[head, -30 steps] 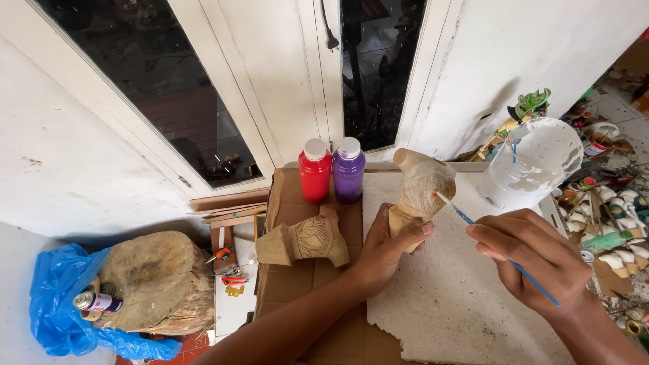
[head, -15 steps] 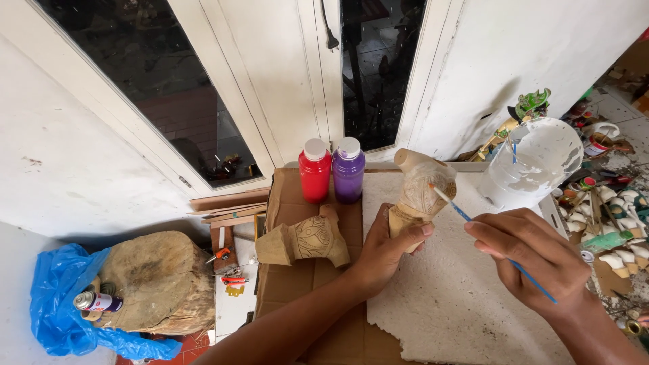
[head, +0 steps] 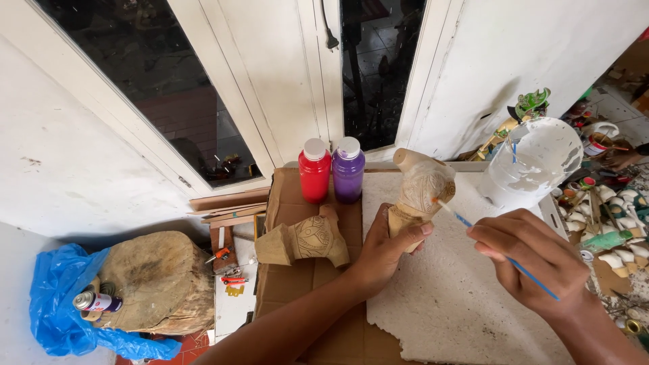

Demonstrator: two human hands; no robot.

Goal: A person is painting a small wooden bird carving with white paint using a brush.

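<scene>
The right hand [head: 534, 260] pinches a thin blue brush [head: 500, 250], its tip touching the carved wooden figure [head: 420, 192]; the left hand [head: 385, 247] grips that figure's base, upright on the white foam board [head: 460, 318]; red bottle [head: 314, 170] and purple bottle [head: 348, 169] stand at the cardboard's far edge.

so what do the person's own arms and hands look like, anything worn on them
Both forearms are bare right to the frame edge: no sleeves, gloves, watch or bracelets. The left hand and right hand show no rings, and the nails look short and plain.
</scene>
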